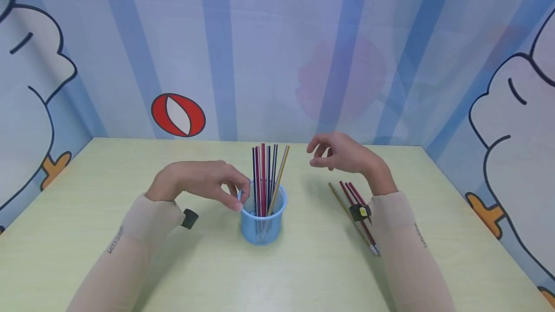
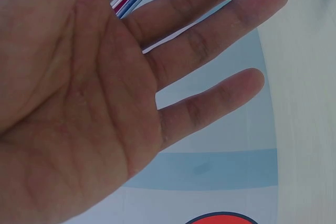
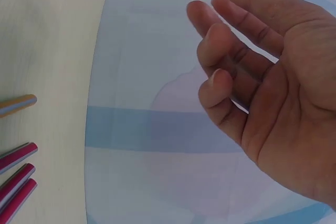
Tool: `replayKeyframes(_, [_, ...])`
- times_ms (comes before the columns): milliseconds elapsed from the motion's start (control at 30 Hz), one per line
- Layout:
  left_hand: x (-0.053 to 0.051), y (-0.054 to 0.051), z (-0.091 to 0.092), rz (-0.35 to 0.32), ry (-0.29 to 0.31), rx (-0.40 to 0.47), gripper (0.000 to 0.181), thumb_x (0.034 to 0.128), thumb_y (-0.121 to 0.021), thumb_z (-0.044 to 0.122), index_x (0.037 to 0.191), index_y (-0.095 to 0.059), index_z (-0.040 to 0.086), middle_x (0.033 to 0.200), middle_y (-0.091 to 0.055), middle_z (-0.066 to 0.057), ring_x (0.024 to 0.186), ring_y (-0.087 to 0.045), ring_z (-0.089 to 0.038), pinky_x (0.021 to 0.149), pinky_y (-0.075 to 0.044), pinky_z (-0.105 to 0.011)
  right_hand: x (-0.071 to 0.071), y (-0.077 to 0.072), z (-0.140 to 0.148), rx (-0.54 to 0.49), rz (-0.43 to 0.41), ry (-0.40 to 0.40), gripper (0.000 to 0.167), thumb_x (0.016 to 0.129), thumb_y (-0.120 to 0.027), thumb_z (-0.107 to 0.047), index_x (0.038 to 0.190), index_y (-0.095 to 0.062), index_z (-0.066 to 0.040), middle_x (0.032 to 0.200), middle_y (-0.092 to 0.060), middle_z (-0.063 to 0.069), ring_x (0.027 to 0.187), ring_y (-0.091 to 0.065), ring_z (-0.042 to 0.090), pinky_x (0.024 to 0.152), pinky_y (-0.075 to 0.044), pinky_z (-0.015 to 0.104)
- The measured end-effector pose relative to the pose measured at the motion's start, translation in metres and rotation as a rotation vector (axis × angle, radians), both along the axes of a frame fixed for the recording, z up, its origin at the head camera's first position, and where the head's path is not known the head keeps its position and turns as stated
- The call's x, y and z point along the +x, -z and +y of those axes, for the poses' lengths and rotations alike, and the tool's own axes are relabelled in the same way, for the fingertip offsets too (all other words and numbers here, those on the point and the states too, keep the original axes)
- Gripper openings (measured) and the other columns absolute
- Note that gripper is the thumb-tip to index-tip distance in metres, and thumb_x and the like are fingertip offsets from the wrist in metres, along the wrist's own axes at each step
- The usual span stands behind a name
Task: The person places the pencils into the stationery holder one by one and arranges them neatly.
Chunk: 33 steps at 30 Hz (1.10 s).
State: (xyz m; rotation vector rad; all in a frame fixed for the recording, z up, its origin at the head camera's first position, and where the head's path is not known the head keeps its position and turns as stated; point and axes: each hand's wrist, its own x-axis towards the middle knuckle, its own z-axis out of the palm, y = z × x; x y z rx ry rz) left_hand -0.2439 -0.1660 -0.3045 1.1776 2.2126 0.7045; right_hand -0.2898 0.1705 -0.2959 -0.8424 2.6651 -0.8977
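Observation:
A blue cup (image 1: pixel 261 229) stands upright on the table, holding several thin pencils (image 1: pixel 263 172) in dark blue, red and one in gold. My left hand (image 1: pixel 208 180) is at the cup's left rim, thumb and index finger touching it; in the left wrist view the other fingers of this hand (image 2: pixel 79 87) are extended. To the right of the cup, my right hand (image 1: pixel 344 154) hovers above the table with loosely bent fingers and nothing in them, as the right wrist view of the hand (image 3: pixel 273 87) also shows. Below it lie red pencils (image 3: pixel 18 157) and a gold one (image 3: pixel 18 104).
The loose pencils lie slantwise on the pale table (image 1: pixel 303 273), partly under my right wrist and its camera (image 1: pixel 360 212). A striped blue backdrop (image 1: pixel 269 61) with printed cartoon shapes rises behind the table and along both sides.

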Motion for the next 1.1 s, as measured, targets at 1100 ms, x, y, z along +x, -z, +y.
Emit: replayKeyframes(1100, [0.0, 0.0, -0.001, 0.009, 0.01, 0.003, 0.009, 0.0933, -0.072, 0.026, 0.093, -0.064, 0.02, 0.093, -0.065, 0.008, 0.102, -0.066, -0.014, 0.092, -0.051, -0.035, -0.014, 0.03, 0.018, 0.405, -0.168, 0.092, 0.036, 0.096, -0.067, -0.023, 0.128, -0.059, -0.01, 0.124, -0.061, 0.016, 0.092, -0.065, 0.025, 0.081, -0.052, 0.042])
